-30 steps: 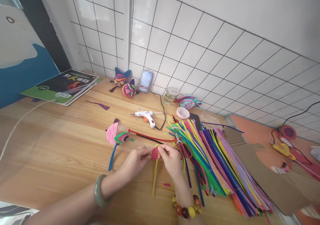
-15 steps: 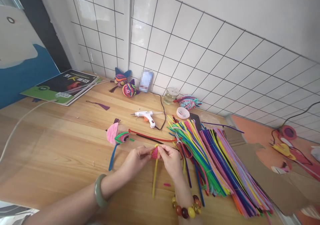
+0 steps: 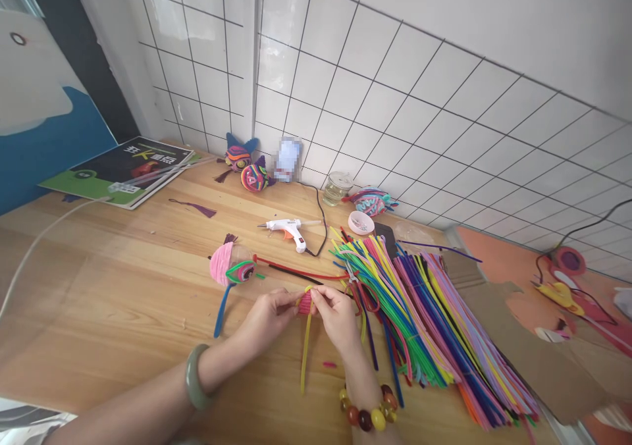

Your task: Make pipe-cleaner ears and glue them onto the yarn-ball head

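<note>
Between my two hands is a small pink ridged piece (image 3: 305, 304) with a yellow pipe cleaner (image 3: 305, 353) along its top edge, one end hanging down. My left hand (image 3: 271, 313) pinches its left side, and my right hand (image 3: 336, 310) pinches the yellow strip at its upper right. Both hands are closed. Left of them lies a pink-wrapped ball (image 3: 222, 264) with a green-rimmed eye, a blue strip below it. Red-handled scissors (image 3: 364, 293) lie just right of my right hand, near a large bundle of coloured pipe cleaners (image 3: 395, 313).
A white glue gun (image 3: 289, 229) lies on the wooden table (image 3: 123, 287) beyond my hands. Farther back are two striped fish-like crafts (image 3: 255, 176), a glass jar (image 3: 337, 188) and a pink dish (image 3: 361, 222). Cardboard (image 3: 533, 353) lies at the right, a book (image 3: 133, 168) at the left.
</note>
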`<state>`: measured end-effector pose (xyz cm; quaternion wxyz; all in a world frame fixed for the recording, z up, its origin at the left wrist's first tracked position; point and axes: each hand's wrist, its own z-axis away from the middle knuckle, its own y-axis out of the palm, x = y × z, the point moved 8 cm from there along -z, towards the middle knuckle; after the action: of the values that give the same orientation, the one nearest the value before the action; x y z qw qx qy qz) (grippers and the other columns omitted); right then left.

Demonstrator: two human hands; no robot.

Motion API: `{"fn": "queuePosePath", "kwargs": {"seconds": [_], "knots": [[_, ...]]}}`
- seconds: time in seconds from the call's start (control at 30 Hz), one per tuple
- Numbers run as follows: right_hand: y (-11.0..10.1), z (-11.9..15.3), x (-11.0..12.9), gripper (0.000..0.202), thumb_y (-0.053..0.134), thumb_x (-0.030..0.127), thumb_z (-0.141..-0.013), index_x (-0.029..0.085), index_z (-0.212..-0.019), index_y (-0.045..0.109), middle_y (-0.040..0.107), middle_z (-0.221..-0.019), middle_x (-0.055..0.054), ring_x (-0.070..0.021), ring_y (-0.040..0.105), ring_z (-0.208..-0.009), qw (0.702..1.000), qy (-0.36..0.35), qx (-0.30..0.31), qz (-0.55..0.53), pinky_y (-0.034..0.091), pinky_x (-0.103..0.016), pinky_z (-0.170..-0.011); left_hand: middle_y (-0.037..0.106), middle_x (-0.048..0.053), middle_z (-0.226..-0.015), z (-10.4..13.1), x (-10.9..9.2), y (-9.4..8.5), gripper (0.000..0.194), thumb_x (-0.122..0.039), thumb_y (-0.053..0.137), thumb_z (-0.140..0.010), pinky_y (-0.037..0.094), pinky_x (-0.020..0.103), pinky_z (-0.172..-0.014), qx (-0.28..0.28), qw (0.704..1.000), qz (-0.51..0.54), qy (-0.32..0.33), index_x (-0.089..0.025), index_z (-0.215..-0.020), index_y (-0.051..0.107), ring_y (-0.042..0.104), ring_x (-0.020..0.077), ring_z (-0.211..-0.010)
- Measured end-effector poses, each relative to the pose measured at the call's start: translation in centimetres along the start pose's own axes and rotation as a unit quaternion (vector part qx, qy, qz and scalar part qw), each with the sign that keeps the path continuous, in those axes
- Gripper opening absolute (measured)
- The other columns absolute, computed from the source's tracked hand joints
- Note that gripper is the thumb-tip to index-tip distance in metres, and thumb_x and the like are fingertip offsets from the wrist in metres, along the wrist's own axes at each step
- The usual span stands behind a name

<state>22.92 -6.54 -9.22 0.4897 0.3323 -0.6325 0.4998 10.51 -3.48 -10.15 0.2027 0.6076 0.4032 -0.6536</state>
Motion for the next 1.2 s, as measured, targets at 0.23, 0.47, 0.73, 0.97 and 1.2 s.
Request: {"fn": "queuePosePath", "kwargs": {"seconds": [0.23, 0.47, 0.73, 0.97, 1.2], "knots": [[0.1, 0.1, 0.1, 0.022, 0.051, 0.033, -0.079, 0.016, -0.071, 0.063, 0.051, -0.052, 0.002, -0.0128, 0.049, -0.051, 1.0, 0.011, 0.014, -0.011, 0.039, -0.023, -0.054, 0.063, 0.003, -0.078, 0.0, 0.1, 0.0, 0.031, -0.021, 0.048, -0.079, 0.043, 0.023, -0.067, 0.002, 1.0, 0.003, -0.001, -0.024, -0.105, 0.064, 0.056, 0.0159, -0.073], [0.2, 0.0, -0.2, 0.024, 0.052, 0.035, -0.078, 0.014, -0.071, 0.063, 0.05, -0.051, 0.003, -0.0121, 0.049, -0.05, 1.0, 0.02, 0.012, -0.017, 0.04, -0.023, -0.053, 0.061, 0.001, -0.076, 0.0, 0.2, 0.1, 0.033, -0.017, 0.047, -0.079, 0.042, 0.022, -0.07, 0.009, 1.0, -0.005, 0.003, -0.024, -0.108, 0.062, 0.055, 0.0142, -0.074], [0.1, 0.0, 0.1, 0.024, 0.053, 0.036, -0.078, 0.015, -0.071, 0.063, 0.051, -0.05, 0.003, -0.0119, 0.049, -0.049, 1.0, 0.018, 0.008, -0.013, 0.04, -0.022, -0.052, 0.061, 0.002, -0.078, 0.0, 0.2, 0.3, 0.034, -0.016, 0.047, -0.079, 0.042, 0.022, -0.07, 0.021, 1.0, -0.005, 0.006, -0.025, -0.109, 0.061, 0.055, 0.015, -0.075], [0.1, 0.0, -0.2, 0.024, 0.055, 0.035, -0.077, 0.014, -0.07, 0.064, 0.051, -0.051, 0.003, -0.0118, 0.048, -0.051, 1.0, 0.019, 0.009, -0.021, 0.039, -0.023, -0.053, 0.061, 0.001, -0.075, 0.0, 0.0, 0.1, 0.034, -0.017, 0.048, -0.079, 0.042, 0.022, -0.068, 0.017, 1.0, -0.005, 0.003, -0.025, -0.109, 0.062, 0.055, 0.0151, -0.073], [0.2, 0.1, -0.9, 0.027, 0.053, 0.038, -0.078, 0.014, -0.077, 0.066, 0.052, -0.052, 0.002, -0.0114, 0.048, -0.051, 0.997, 0.04, 0.021, -0.06, 0.039, -0.022, -0.052, 0.068, 0.004, -0.093, -0.4, 1.3, 0.6, 0.033, -0.022, 0.056, -0.075, 0.045, 0.025, -0.073, 0.021, 0.988, 0.151, -0.036, -0.02, -0.108, 0.063, 0.06, 0.0184, -0.082]]}}
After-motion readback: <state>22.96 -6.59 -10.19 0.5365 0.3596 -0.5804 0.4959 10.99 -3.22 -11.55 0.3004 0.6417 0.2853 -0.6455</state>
